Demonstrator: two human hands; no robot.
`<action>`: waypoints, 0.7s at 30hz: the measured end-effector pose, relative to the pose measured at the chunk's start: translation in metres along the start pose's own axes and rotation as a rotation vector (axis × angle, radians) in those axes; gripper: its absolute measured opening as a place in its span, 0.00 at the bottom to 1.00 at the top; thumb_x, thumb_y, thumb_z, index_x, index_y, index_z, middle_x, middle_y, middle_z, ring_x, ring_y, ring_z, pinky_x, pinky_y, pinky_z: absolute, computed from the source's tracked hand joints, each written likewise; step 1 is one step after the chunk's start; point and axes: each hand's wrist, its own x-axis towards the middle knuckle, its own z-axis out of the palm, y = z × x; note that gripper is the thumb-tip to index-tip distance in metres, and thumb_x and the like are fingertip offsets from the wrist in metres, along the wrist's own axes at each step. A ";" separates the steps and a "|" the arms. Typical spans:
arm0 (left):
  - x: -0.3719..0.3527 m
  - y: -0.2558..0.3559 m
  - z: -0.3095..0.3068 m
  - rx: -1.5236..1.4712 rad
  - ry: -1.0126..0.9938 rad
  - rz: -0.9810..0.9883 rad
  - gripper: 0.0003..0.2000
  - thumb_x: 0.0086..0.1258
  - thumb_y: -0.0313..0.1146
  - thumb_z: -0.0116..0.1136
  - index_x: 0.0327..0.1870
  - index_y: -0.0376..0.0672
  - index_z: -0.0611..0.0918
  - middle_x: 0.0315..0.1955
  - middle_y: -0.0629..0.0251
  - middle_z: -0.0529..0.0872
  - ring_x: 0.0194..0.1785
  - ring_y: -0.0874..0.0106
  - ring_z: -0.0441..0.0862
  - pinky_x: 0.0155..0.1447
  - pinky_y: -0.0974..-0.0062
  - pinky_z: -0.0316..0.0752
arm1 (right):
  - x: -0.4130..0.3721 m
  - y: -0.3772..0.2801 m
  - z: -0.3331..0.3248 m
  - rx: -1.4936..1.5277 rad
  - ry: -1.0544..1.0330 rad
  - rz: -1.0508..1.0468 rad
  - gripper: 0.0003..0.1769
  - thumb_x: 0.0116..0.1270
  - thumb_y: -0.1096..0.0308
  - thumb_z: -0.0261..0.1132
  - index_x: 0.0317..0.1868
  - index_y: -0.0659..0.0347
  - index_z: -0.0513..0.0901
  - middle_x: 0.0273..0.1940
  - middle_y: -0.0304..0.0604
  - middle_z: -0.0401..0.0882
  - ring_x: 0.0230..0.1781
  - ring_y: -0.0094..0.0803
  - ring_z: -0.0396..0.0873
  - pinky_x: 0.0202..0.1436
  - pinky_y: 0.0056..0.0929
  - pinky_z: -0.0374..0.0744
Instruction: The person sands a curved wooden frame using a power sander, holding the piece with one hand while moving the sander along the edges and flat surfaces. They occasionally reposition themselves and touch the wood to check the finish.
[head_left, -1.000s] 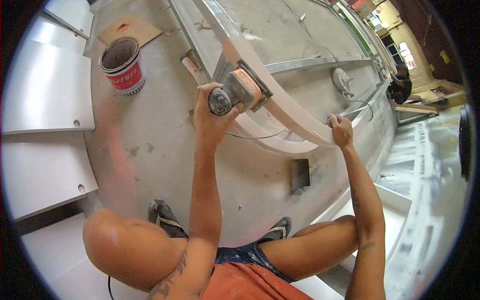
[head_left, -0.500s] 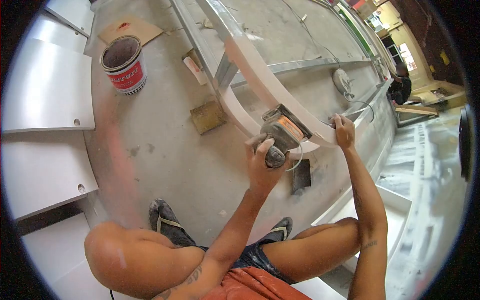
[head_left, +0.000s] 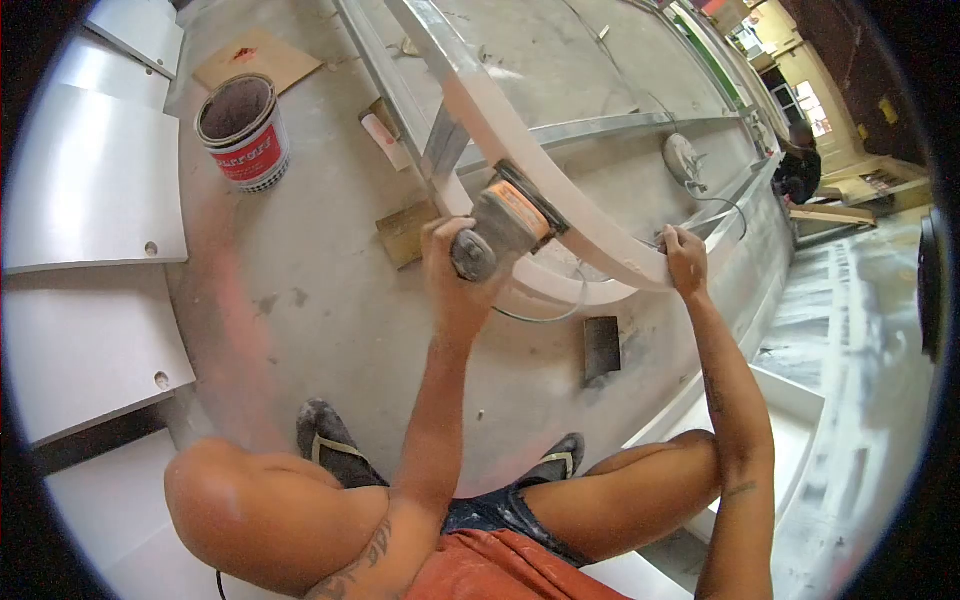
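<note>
The floor is grey and dusty, with darker spots and a pink streak running down its left part. Pale, glossy panels line the left edge, the lower ones each with a small round hole near a corner; light shines off the upper ones. At the right, the ground is smeared with white and darker patches. Toward the upper right stands a yellowish wall with a bright window, and a dark brown surface fills the corner beyond, its nature unclear.
</note>
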 end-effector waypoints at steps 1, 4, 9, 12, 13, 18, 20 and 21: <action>0.008 -0.001 -0.004 -0.001 -0.014 -0.007 0.31 0.52 0.28 0.81 0.57 0.44 0.76 0.52 0.59 0.78 0.57 0.61 0.77 0.65 0.58 0.73 | 0.001 0.001 0.000 -0.002 0.003 -0.001 0.25 0.77 0.54 0.56 0.34 0.66 0.89 0.28 0.55 0.86 0.30 0.46 0.85 0.42 0.42 0.79; 0.033 -0.007 -0.015 0.035 -0.054 0.029 0.30 0.54 0.27 0.80 0.57 0.44 0.76 0.51 0.60 0.79 0.56 0.62 0.78 0.63 0.61 0.75 | 0.003 0.005 0.000 -0.005 -0.001 -0.028 0.25 0.77 0.54 0.57 0.34 0.66 0.89 0.28 0.56 0.86 0.32 0.48 0.86 0.43 0.43 0.79; 0.060 -0.019 -0.025 -0.069 -0.091 -0.097 0.28 0.55 0.27 0.80 0.56 0.44 0.76 0.49 0.62 0.79 0.53 0.64 0.80 0.59 0.65 0.77 | 0.003 0.003 0.000 0.002 -0.011 -0.019 0.24 0.76 0.57 0.58 0.34 0.69 0.89 0.26 0.47 0.86 0.29 0.34 0.82 0.40 0.33 0.77; 0.052 -0.021 -0.025 -0.018 -0.098 -0.034 0.29 0.55 0.27 0.81 0.57 0.45 0.76 0.50 0.61 0.79 0.53 0.63 0.80 0.60 0.64 0.78 | 0.003 0.002 -0.001 -0.049 0.012 -0.024 0.24 0.75 0.56 0.58 0.33 0.69 0.89 0.26 0.49 0.86 0.29 0.36 0.83 0.40 0.34 0.78; 0.046 -0.020 -0.024 0.018 -0.103 0.009 0.30 0.54 0.26 0.81 0.57 0.46 0.76 0.50 0.61 0.79 0.54 0.62 0.80 0.61 0.62 0.77 | 0.004 0.000 -0.001 -0.045 0.015 -0.025 0.24 0.75 0.56 0.58 0.33 0.69 0.89 0.26 0.49 0.86 0.29 0.36 0.83 0.40 0.34 0.78; -0.005 0.003 -0.006 0.066 -0.090 0.097 0.33 0.52 0.25 0.81 0.59 0.48 0.76 0.53 0.57 0.77 0.59 0.57 0.78 0.64 0.55 0.76 | 0.000 -0.007 -0.005 -0.067 -0.020 -0.015 0.24 0.76 0.53 0.56 0.35 0.64 0.91 0.32 0.56 0.88 0.35 0.49 0.87 0.46 0.42 0.80; -0.027 0.016 0.006 0.033 -0.089 0.068 0.34 0.50 0.25 0.81 0.60 0.49 0.76 0.54 0.56 0.77 0.61 0.54 0.78 0.64 0.53 0.75 | 0.002 0.000 -0.002 -0.061 -0.019 -0.030 0.24 0.76 0.54 0.56 0.35 0.65 0.90 0.31 0.56 0.88 0.35 0.49 0.87 0.46 0.42 0.80; -0.037 0.021 0.013 0.018 -0.064 0.071 0.34 0.50 0.25 0.81 0.60 0.49 0.76 0.54 0.55 0.77 0.60 0.53 0.78 0.64 0.53 0.75 | 0.003 0.003 -0.001 -0.054 -0.013 -0.046 0.24 0.76 0.54 0.56 0.35 0.65 0.90 0.31 0.56 0.87 0.35 0.49 0.87 0.46 0.42 0.80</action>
